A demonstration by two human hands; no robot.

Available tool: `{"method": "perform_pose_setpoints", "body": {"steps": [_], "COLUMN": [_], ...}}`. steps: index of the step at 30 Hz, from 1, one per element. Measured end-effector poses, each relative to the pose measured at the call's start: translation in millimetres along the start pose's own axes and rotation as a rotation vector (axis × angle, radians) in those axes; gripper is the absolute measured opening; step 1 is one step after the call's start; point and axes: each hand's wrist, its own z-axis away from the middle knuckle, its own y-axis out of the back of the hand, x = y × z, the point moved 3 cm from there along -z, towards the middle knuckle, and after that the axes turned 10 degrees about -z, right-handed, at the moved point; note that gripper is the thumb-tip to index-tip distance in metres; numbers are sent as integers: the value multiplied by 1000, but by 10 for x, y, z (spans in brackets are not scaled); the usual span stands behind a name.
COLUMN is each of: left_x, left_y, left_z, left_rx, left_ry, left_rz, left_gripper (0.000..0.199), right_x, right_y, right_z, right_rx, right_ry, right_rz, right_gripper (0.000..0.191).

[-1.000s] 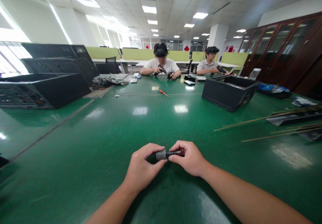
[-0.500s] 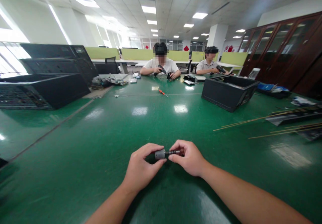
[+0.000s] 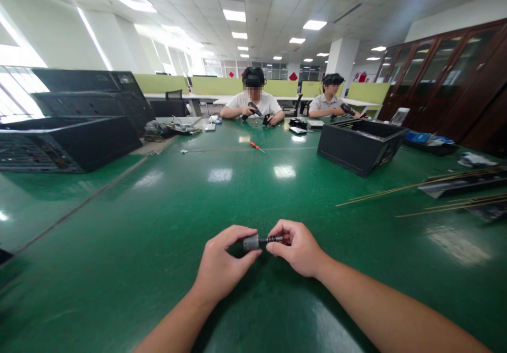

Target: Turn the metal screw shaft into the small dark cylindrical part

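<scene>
Low over the table, my left hand (image 3: 224, 260) grips a short grey metal cylinder (image 3: 251, 243) between thumb and fingers. A thin dark shaft with spring-like coils (image 3: 273, 239) extends from the cylinder's right end. My right hand (image 3: 299, 248) pinches this coiled shaft between thumb and fingertips, and its outer tip shows against the palm side. Cylinder and shaft lie almost level, in one line. Both hands are closed, close together with a small gap between the fingertips.
The green tabletop (image 3: 178, 200) spreads around me. An orange-handled screwdriver (image 3: 255, 146) lies farther off. A black computer case (image 3: 356, 147) stands at right, near thin brass-coloured rods (image 3: 380, 191); more cases (image 3: 95, 141) are at left. Two people (image 3: 253, 102) across the table hold power tools.
The hands stay in nearly the same place. The cylinder has shifted very slightly left and my right fingertips very slightly right, along the shaft's line.
</scene>
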Motion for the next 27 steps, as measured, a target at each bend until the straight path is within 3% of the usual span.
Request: {"method": "perform_pose_setpoints", "body": {"steps": [27], "left_x": [-24], "left_y": [14], "left_z": [2], "left_rx": [2], "left_ry": [35], "left_rz": [-13], "left_gripper": [23], "right_x": [33], "right_y": [25], "right_z": [-22], "right_rx": [4], "right_ry": [22], "right_rz": [-23], "right_gripper": [13]}}
